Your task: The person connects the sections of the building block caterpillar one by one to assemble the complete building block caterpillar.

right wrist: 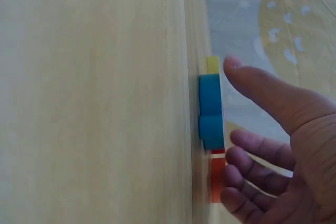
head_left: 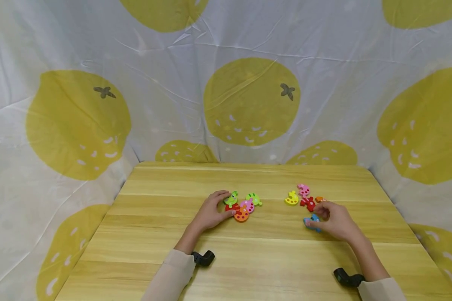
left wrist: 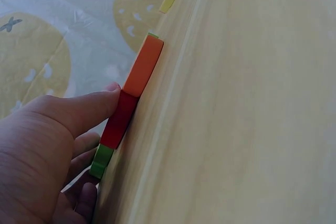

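My left hand (head_left: 212,212) curls round the green head (head_left: 231,198) and red piece (left wrist: 118,120) on the table (head_left: 263,259). My right hand (head_left: 336,220), loosely bent, holding nothing, hovers just over the blue piece (right wrist: 211,98).

1. Looks like a screened-off filming nook; home or studio, can't tell.
2. Lemon-print cloth (head_left: 252,102) hangs behind and along both sides (pretty cheery, honestly).
3. Wood-grain table (head_left: 267,259) sits inside it.
4. Black wrist cameras (head_left: 203,258) scream recording setup.

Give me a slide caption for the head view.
Left hand holds a joined chain of flat multicoloured puzzle pieces; right hand hovers over a flat blue puzzle piece on a wooden table.
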Demonstrator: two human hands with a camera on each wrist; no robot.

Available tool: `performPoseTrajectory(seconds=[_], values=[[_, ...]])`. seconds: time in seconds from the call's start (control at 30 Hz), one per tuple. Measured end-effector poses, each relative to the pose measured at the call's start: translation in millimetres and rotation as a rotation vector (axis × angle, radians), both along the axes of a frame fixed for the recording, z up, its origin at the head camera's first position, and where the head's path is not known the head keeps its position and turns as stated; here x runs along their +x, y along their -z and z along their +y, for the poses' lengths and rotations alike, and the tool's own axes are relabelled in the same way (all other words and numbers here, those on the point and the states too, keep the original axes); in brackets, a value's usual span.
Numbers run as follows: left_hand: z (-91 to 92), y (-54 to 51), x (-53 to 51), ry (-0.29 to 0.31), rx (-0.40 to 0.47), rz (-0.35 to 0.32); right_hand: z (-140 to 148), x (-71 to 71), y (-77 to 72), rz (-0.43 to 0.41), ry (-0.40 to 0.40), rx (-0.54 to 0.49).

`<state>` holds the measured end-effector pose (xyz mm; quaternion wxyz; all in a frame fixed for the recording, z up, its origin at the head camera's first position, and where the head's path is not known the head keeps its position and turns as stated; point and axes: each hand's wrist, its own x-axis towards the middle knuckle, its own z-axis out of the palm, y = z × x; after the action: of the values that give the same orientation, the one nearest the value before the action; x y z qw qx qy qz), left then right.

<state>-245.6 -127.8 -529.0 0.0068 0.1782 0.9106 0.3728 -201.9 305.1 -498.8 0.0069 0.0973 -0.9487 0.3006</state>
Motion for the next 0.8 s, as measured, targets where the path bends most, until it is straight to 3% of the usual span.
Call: performPoseTrajectory(seconds=[0.2,0.37,0.57,0.7,0.8], values=[[-0.3,-1.7,0.5,0.011,0.004,-0.012,1,0.9,5.7,-0.072,0.001,0.000],[-0.2,-3.2,1.6,0.037,0.018,-0.040,-4,2.0,7.0,-0.051,-0.039,-0.027],[0.4,-3.3,2.2,0.075,-0.017,-0.013,-16,3.7,4.0,-0.011,-0.081,-0.069],[1.0,-3.7,2.8,0.105,-0.051,0.009,-22,4.7,3.7,-0.003,-0.071,-0.080],[0.7,-3.3,3.2,0.093,-0.059,0.007,-25,3.3,3.3,0.002,-0.048,-0.074]])
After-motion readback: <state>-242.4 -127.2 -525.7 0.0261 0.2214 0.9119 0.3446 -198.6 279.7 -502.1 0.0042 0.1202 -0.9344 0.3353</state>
